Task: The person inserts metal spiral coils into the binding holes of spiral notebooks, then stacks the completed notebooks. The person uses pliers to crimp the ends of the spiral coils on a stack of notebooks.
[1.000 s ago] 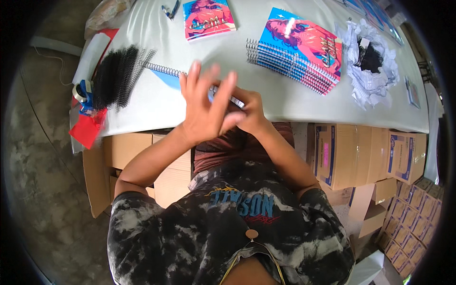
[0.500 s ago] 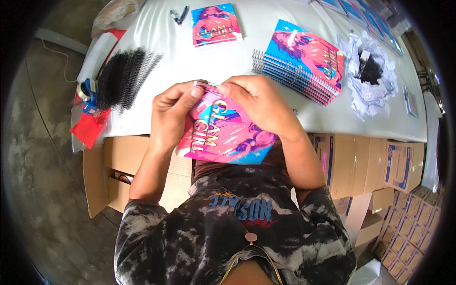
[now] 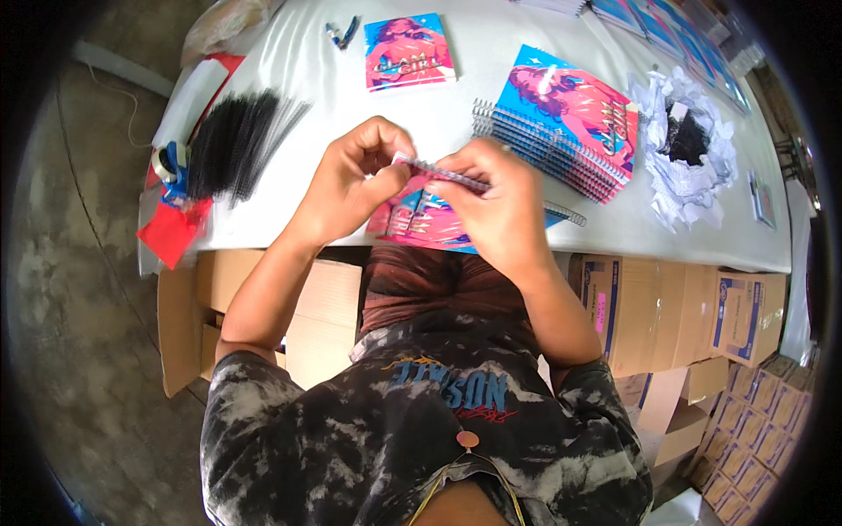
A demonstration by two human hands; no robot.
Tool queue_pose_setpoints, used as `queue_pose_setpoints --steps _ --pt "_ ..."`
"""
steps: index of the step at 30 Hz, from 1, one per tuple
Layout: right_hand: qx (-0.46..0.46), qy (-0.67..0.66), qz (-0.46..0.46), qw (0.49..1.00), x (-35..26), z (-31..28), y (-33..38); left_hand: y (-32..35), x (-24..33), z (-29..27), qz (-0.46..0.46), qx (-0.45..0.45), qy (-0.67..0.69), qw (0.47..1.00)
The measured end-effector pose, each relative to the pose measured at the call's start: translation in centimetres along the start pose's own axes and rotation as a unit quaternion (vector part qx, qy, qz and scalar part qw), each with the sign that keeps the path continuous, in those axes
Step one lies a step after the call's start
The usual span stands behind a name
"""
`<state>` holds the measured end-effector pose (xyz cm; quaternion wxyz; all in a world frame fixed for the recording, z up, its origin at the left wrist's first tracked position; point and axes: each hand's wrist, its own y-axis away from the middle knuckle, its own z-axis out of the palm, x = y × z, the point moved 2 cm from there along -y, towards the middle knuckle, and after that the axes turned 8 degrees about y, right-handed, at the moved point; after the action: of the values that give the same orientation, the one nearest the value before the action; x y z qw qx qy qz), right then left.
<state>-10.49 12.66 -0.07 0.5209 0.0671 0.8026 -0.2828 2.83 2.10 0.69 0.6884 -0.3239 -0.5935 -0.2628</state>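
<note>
At the middle of the view, the left hand (image 3: 351, 180) and the right hand (image 3: 495, 206) meet over the near edge of the white bench (image 3: 289, 79). Both hands are closed in a pinch on one pink and blue notebook (image 3: 419, 217): the fingers grip its top edge, where a metal spiral (image 3: 443, 174) runs, and the cover hangs below them toward the person's body. The left hand holds the spiral end at 9 o'clock, the right hand covers the side at 3 o'clock.

From the hands toward 2 o'clock, a fanned stack of same notebooks (image 3: 561, 123) lies on the bench, their spiral backs turned to the person. Toward 12 o'clock lies a single notebook (image 3: 409, 51), flat, and just beside it at 11 o'clock small blue-handled pliers (image 3: 342, 32). Toward 10 o'clock a bundle of black spirals (image 3: 237, 140) is spread on the bench. Farther at 9 o'clock a red sheet (image 3: 173, 230) hangs over the bench edge. At 2 o'clock, beyond the stack, sits crumpled white paper (image 3: 688, 149) with something black inside. Below the bench, at 4 o'clock, stand cardboard boxes (image 3: 684, 307).
</note>
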Motion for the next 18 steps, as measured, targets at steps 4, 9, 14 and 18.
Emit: queue_pose_setpoints --steps 4,9,14,18 --pt "0.235 0.014 -0.133 0.963 0.0 -6.9 -0.7 -1.0 3.0 2.6 0.146 -0.042 -0.28 0.948" --pt "0.5 0.017 -0.045 0.865 7.4 -15.4 -0.3 -9.4 4.1 7.3 0.266 0.223 -0.04 0.937" --pt "0.426 -0.089 0.007 0.9 17.7 -14.1 0.9 -16.1 -6.9 9.4 0.156 0.195 -0.312 0.917" --pt "0.441 -0.014 0.034 0.897 17.5 -11.9 0.8 -14.7 -11.1 8.7 0.186 0.205 -0.289 0.916"
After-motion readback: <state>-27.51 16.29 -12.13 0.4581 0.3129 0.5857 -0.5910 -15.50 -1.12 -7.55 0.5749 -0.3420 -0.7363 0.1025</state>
